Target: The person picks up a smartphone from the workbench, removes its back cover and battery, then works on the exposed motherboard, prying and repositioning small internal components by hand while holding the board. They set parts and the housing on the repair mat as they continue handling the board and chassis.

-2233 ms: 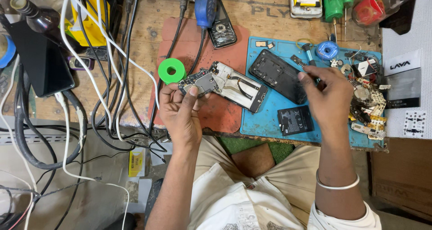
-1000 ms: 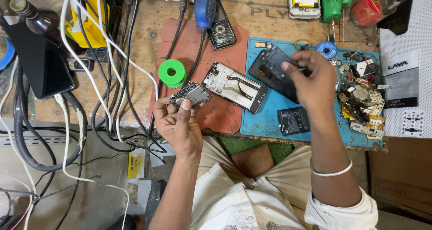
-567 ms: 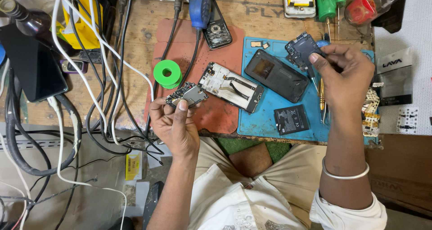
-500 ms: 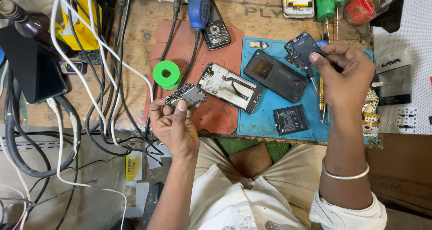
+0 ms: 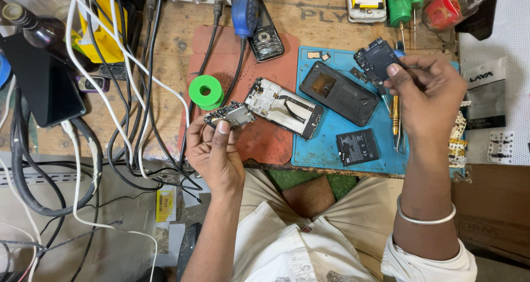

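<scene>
My left hand [image 5: 214, 155] holds a small phone circuit board [image 5: 231, 115] over the red mat [image 5: 259, 67], thumb pressed on its near edge. My right hand [image 5: 426, 97] pinches a dark plastic phone part [image 5: 376, 58] above the blue mat [image 5: 331, 147]. An opened phone frame [image 5: 284, 107] lies across both mats between my hands. A black back cover [image 5: 338, 92] and a black battery [image 5: 358, 147] rest on the blue mat. A screwdriver [image 5: 395, 115] lies beside my right hand.
A green solder spool [image 5: 205, 91] sits left of the board. A keypad phone [image 5: 266, 38] and a blue-handled tool [image 5: 244, 6] lie at the back. Tangled cables [image 5: 110, 94] and a dark tablet [image 5: 41, 83] fill the left. Small parts [image 5: 458, 141] pile at the right.
My right hand picked the dark plastic part off the blue mat and lifted it toward the back right. My left hand drew the circuit board slightly toward me.
</scene>
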The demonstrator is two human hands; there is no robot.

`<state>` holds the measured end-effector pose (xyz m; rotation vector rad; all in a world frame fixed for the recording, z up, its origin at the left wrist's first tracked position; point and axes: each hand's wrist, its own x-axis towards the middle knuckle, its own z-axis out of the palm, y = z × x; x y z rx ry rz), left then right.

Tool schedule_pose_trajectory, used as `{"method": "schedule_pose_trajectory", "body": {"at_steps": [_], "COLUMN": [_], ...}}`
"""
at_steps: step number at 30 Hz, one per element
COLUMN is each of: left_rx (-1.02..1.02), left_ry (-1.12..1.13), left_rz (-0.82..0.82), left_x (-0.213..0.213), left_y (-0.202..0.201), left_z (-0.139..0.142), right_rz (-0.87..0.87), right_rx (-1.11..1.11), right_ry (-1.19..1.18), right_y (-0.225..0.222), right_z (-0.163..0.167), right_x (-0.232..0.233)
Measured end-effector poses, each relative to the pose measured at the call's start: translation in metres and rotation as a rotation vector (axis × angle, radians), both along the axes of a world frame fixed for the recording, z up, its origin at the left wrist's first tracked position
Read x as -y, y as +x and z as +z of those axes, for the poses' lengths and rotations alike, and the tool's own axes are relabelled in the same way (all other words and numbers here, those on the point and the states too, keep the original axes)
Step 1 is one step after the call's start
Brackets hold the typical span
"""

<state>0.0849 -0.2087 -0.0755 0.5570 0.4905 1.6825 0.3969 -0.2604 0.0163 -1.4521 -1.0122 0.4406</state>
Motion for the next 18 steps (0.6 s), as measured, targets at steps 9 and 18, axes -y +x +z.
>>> {"method": "schedule_pose_trajectory", "body": {"at_steps": [9,18], "left_rx": [0.027,0.022], "left_ry": [0.012,-0.034], "left_rz": [0.109,0.137], "left_x": [-0.01,0.007], "left_y": [-0.037,-0.039], "left_z": [0.035,0.033], "right_rz": [0.016,0.04], "right_rx": [0.035,0.123], "right_ry": [-0.188,-0.364], "right_y": [-0.014,-0.024], "right_z": [-0.018,-0.033], "right_x": [0.003,-0.004]}}
